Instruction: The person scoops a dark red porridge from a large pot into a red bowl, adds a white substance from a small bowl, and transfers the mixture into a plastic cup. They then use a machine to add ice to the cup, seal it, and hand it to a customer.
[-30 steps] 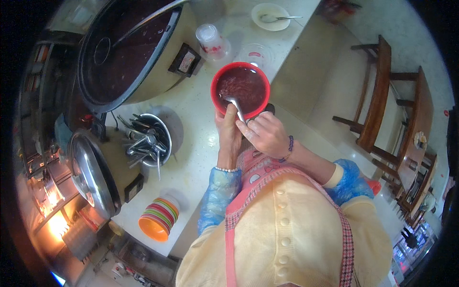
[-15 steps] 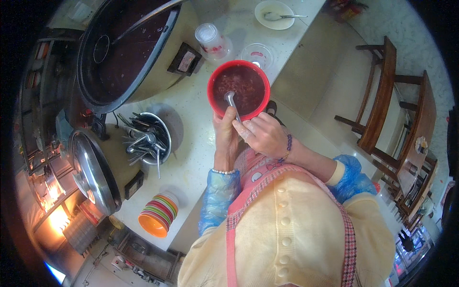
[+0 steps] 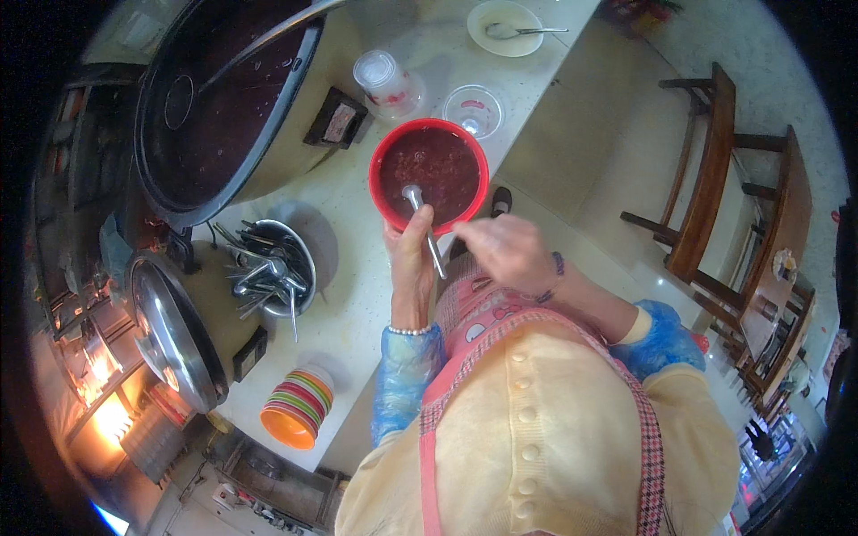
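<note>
My left hand (image 3: 411, 268) grips a red-rimmed bowl (image 3: 483, 192) from the near side, with its thumb over the rim. Dark reddish soup with grains or beans (image 3: 438, 161) fills much of the bowl. A metal spoon (image 3: 436, 255) leans across the near rim beside that thumb, its handle sticking out toward me. My right hand (image 3: 511, 256) is just right of the bowl, off the spoon, and motion smears its fingers. A clear plastic cup or lid (image 3: 474, 111) and stacked clear cups (image 3: 380, 76) stand on the counter beyond the bowl.
At the left stand a large pot (image 3: 304, 147) of dark soup with a ladle (image 3: 268, 37), and a lidded pot (image 3: 183, 335). A cutlery container (image 3: 308, 268) and stacked colourful bowls (image 3: 293, 413) share the counter (image 3: 349, 290). Far off lies a plate (image 3: 483, 40). Wooden benches (image 3: 702, 179) stand right.
My right hand has let go of the spoon handle and moved right. The spoon now rests against the bowl's near rim. The bowl has shifted slightly left in view.
</note>
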### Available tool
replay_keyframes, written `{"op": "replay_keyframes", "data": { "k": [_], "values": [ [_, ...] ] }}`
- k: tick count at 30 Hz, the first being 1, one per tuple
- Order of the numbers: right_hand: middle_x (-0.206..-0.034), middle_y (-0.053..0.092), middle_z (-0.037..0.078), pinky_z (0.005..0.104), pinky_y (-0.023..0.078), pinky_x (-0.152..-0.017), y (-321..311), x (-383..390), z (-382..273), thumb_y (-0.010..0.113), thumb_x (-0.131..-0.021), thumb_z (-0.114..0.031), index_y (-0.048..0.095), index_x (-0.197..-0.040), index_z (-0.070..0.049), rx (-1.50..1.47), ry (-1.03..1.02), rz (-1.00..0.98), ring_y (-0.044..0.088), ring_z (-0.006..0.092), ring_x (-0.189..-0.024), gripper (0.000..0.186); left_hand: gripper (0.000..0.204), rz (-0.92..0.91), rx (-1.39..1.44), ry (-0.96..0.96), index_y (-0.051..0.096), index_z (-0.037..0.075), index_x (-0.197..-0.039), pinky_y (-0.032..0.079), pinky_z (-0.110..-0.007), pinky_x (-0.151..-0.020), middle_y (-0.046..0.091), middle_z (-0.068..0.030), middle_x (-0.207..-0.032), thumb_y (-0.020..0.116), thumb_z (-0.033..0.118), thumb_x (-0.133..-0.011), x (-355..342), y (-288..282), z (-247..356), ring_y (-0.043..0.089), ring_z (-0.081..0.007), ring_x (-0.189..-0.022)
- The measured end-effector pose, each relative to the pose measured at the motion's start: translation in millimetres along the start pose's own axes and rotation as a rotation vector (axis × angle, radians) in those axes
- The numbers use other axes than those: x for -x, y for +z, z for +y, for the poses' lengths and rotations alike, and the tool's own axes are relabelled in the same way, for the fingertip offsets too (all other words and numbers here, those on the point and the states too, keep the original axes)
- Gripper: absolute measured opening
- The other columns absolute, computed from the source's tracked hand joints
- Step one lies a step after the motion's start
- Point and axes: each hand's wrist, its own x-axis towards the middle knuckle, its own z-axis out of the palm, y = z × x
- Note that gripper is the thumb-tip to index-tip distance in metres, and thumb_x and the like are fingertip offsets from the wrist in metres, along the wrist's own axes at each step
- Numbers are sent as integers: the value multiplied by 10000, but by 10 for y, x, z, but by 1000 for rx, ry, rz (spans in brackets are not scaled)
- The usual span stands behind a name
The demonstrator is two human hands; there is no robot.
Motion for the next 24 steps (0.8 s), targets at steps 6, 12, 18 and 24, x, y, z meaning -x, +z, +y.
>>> {"op": "replay_keyframes", "data": {
  "k": [6, 12, 18, 24],
  "values": [
    [-889, 689, 106, 283, 540, -623, 16, -90, 868, 634, -887, -129, 662, -1061, 14, -487, 1030, 302, 678, 141, -780, 227, 550, 65, -104, 18, 460, 32, -1341, 484, -335, -962, 557, -65, -1227, 688, 33, -841, 61, -148, 27, 575, -161, -1075],
    [-929, 671, 102, 281, 570, -582, 290, -360, 1392, 660, -878, -216, 637, -1088, 41, -581, 1199, 381, 669, 154, -747, 332, 531, 69, -113, 38, 470, 29, -1327, 496, -333, -946, 563, -66, -1217, 685, 29, -841, 106, -219, 43, 581, -164, -1057],
    [-855, 657, 70, 267, 546, -585, 367, -411, 1501, 655, -888, -146, 662, -1025, 30, -620, 1187, 380, 645, 127, -699, 224, 528, 80, -85, 35, 471, 31, -1326, 505, -345, -951, 564, -73, -1220, 681, 28, -842, 158, -210, 69, 588, -166, -1048],
    [-720, 652, 27, 246, 485, -567, 284, -425, 1336, 676, -870, -135, 683, -929, 8, -533, 1111, 312, 614, 96, -605, 154, 542, 55, -74, 24, 459, 21, -1327, 521, -340, -920, 556, -77, -1221, 694, 44, -838, 178, -119, 117, 590, -173, -1046]
  ]
}}
